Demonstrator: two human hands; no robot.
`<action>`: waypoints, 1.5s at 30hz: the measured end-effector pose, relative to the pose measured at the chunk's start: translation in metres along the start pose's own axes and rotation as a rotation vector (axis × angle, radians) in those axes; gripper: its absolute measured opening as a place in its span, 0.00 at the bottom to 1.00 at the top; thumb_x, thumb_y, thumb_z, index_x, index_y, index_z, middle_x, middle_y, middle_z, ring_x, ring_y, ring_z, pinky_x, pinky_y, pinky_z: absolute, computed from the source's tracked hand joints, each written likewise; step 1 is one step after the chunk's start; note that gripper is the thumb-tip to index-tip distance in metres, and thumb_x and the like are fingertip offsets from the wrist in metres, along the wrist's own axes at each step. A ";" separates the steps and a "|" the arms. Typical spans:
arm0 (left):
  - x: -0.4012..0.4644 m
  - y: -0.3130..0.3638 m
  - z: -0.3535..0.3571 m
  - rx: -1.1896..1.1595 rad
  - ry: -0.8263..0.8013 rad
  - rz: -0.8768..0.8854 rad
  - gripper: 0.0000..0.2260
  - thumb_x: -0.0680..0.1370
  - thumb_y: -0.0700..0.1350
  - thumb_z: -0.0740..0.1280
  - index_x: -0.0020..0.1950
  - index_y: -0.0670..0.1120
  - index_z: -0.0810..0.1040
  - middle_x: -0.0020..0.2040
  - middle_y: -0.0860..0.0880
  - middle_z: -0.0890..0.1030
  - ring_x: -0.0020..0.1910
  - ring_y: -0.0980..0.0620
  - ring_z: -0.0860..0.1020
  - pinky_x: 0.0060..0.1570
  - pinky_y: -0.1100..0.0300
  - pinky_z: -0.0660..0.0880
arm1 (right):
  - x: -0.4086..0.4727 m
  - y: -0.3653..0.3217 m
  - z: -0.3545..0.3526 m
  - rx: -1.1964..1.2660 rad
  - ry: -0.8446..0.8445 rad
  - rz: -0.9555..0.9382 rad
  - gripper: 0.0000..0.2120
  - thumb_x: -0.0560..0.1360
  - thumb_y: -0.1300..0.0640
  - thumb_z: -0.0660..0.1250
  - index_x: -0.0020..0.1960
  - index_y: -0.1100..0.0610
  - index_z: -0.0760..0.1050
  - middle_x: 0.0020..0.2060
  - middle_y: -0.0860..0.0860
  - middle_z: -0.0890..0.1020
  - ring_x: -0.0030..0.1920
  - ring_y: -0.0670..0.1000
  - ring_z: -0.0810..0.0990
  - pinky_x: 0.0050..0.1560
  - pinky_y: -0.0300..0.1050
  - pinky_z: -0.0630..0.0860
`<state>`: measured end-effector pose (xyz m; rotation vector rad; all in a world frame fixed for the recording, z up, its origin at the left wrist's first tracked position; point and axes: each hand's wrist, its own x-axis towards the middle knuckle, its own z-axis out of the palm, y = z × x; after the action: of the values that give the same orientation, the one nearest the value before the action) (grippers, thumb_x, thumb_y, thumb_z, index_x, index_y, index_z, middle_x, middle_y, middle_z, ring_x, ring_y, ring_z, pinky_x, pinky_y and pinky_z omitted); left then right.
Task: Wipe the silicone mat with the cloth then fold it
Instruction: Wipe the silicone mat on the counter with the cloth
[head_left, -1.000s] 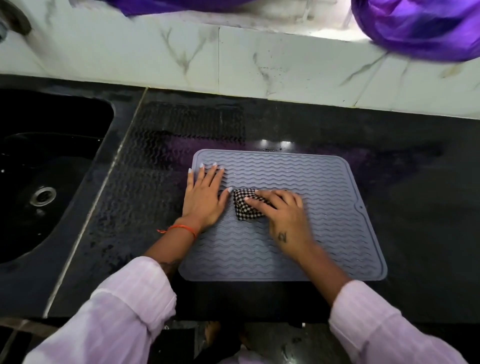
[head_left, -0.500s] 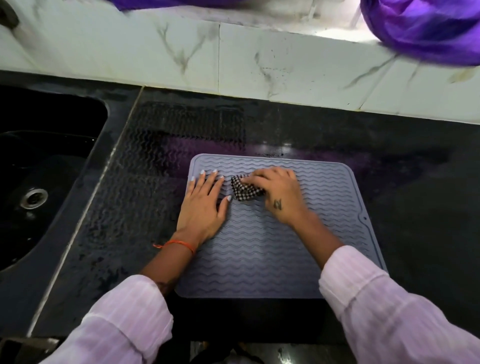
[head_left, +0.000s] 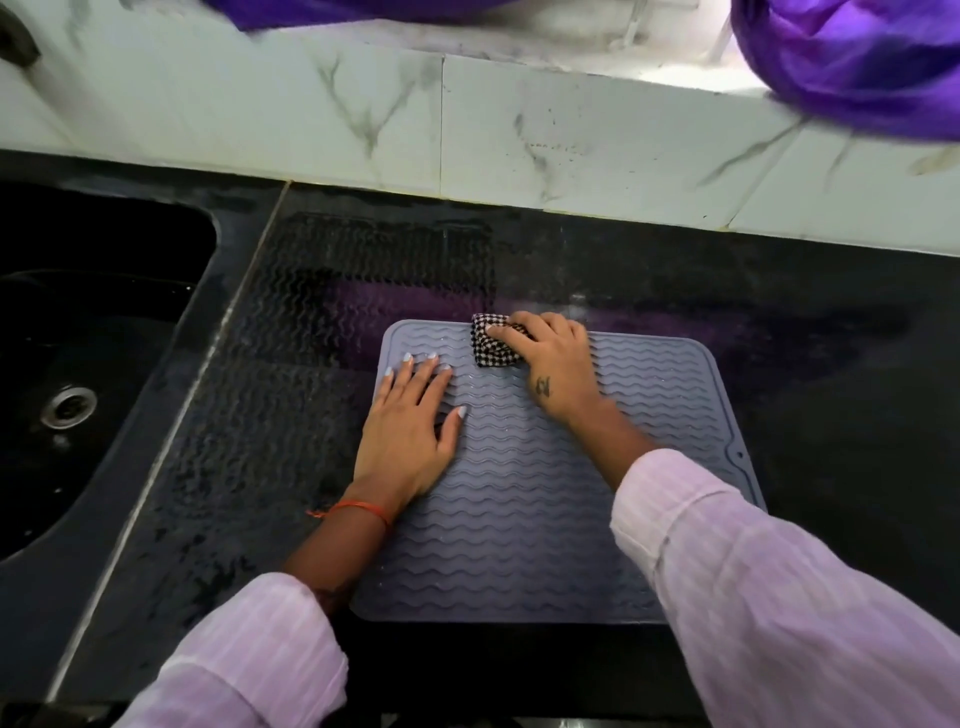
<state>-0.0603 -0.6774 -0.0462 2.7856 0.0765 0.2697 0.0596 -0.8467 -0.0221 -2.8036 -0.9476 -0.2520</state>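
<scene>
grey wavy-ribbed silicone mat (head_left: 545, 493) flat on tabletop (head_left: 805, 395); left hand (head_left: 405, 431) spread flat, right hand (head_left: 556, 364) gripping bunched checkered cloth (head_left: 491, 345) at far edge.

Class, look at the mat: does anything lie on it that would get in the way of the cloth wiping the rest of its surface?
Only the left hand, pressed flat on the silicone mat. The right hand holds the cloth at the far edge.

You've got a grey wavy-ribbed mat (head_left: 545, 499), a black-and-white checked cloth (head_left: 491, 347), lilac striped sleeves (head_left: 769, 592), black counter (head_left: 831, 374), purple fabric (head_left: 852, 57).
</scene>
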 end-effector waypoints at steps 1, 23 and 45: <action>0.000 0.000 -0.001 0.000 0.003 0.001 0.28 0.78 0.59 0.49 0.73 0.46 0.65 0.75 0.47 0.62 0.76 0.48 0.54 0.74 0.54 0.46 | 0.003 0.000 -0.003 0.002 -0.022 -0.015 0.26 0.69 0.65 0.60 0.64 0.46 0.73 0.62 0.50 0.76 0.58 0.58 0.73 0.55 0.52 0.64; -0.001 0.000 0.000 -0.023 0.001 0.004 0.30 0.76 0.61 0.47 0.73 0.46 0.65 0.75 0.47 0.63 0.76 0.47 0.55 0.75 0.55 0.46 | -0.041 0.022 -0.028 0.051 -0.096 0.176 0.31 0.71 0.70 0.59 0.69 0.45 0.67 0.68 0.49 0.70 0.66 0.55 0.65 0.66 0.54 0.59; -0.002 -0.001 0.001 0.009 -0.013 0.003 0.27 0.78 0.58 0.51 0.73 0.46 0.65 0.74 0.46 0.63 0.75 0.46 0.57 0.75 0.53 0.48 | -0.166 -0.020 -0.041 0.017 0.026 0.061 0.28 0.68 0.62 0.52 0.63 0.46 0.74 0.59 0.48 0.78 0.57 0.53 0.72 0.56 0.47 0.60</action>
<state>-0.0625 -0.6767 -0.0475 2.7960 0.0700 0.2526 -0.0867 -0.9366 -0.0158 -2.8010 -0.8531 -0.2696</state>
